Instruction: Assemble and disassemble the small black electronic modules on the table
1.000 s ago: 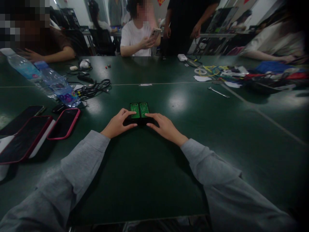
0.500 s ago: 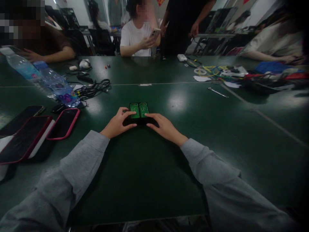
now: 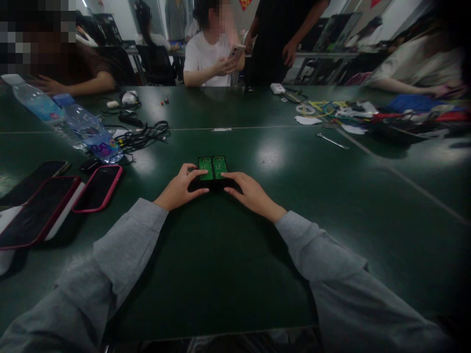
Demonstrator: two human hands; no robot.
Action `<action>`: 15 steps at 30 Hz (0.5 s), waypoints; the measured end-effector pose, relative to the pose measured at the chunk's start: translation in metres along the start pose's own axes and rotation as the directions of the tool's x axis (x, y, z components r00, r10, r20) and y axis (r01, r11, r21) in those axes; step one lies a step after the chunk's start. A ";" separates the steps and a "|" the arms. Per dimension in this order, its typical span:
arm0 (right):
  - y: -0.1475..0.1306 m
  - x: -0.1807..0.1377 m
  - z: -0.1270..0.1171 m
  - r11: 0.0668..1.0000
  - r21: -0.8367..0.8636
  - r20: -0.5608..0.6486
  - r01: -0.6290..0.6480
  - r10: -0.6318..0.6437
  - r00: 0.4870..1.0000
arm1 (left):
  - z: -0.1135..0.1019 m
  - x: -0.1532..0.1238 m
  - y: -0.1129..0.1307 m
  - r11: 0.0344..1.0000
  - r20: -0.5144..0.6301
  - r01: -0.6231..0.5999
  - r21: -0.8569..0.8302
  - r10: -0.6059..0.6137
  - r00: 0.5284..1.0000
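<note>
A small black holder with two green circuit boards (image 3: 212, 167) side by side lies on the dark green table (image 3: 228, 255) in front of me. My left hand (image 3: 180, 188) rests at its left side, fingers stretched out, the index fingertip lying on the left board. My right hand (image 3: 250, 192) lies at its right side, fingers extended, the index fingertip touching the near edge of the right board. Both hands press on the holder rather than lift it. Grey sleeves cover both arms.
Several phones (image 3: 96, 188) lie at the left, beside two water bottles (image 3: 88, 130) and a tangle of black cables (image 3: 143, 135). A metal wrench (image 3: 333, 141) and a clutter of wires and parts (image 3: 368, 113) sit at the right. Other people sit and stand along the far edge.
</note>
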State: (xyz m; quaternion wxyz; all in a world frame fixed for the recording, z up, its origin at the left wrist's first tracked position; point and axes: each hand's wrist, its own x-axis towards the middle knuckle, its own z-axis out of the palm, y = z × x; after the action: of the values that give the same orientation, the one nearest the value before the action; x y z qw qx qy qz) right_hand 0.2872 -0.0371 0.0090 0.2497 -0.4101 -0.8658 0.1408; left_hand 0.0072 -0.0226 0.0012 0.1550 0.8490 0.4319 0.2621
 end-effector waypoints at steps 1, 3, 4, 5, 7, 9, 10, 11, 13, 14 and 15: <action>0.000 0.000 0.000 1.000 0.000 -0.003 0.005 -0.005 1.000 | 0.000 0.000 0.000 1.000 0.000 0.000 0.004 0.000 1.000; 0.002 0.001 0.002 1.000 -0.014 -0.010 0.011 -0.011 1.000 | 0.000 0.000 0.000 1.000 -0.004 -0.001 0.018 0.001 1.000; 0.002 0.001 0.002 1.000 -0.030 -0.015 0.010 -0.011 1.000 | 0.000 0.000 0.000 1.000 -0.008 -0.002 0.028 0.002 1.000; 0.003 0.001 0.003 0.999 -0.049 -0.025 0.010 -0.011 1.000 | 0.000 0.000 0.000 0.999 -0.010 -0.004 0.040 0.005 1.000; 0.004 0.001 0.004 0.996 -0.090 -0.055 0.023 -0.028 0.998 | 0.000 0.000 0.000 0.997 -0.014 -0.013 0.070 0.014 1.000; 0.004 0.002 0.004 0.991 -0.120 -0.065 0.063 -0.071 0.995 | 0.001 0.001 0.000 0.994 -0.024 -0.033 0.108 0.036 0.999; 0.003 0.002 0.004 0.987 -0.131 -0.053 0.090 -0.098 0.994 | 0.001 0.001 0.000 0.990 -0.029 -0.051 0.128 0.055 0.998; 0.003 0.002 0.004 0.983 -0.141 -0.031 0.118 -0.123 0.992 | 0.001 0.001 0.001 0.986 -0.035 -0.072 0.147 0.078 0.996; 0.001 0.002 0.004 0.975 -0.154 0.020 0.163 -0.162 0.987 | 0.002 0.002 0.001 0.975 -0.031 -0.123 0.184 0.131 0.991; 0.000 0.003 0.004 0.972 -0.158 0.035 0.177 -0.173 0.984 | 0.002 0.002 0.002 0.969 -0.023 -0.146 0.198 0.154 0.988; 0.000 0.003 0.004 0.970 -0.162 0.040 0.184 -0.179 0.983 | 0.002 0.002 0.002 0.964 -0.012 -0.165 0.209 0.171 0.985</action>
State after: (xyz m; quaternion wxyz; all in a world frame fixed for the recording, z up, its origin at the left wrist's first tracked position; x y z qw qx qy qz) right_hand 0.2830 -0.0351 0.0065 0.2157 -0.3467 -0.9115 0.0505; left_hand 0.0109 -0.0220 0.0011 0.0365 0.8900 0.3856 0.2406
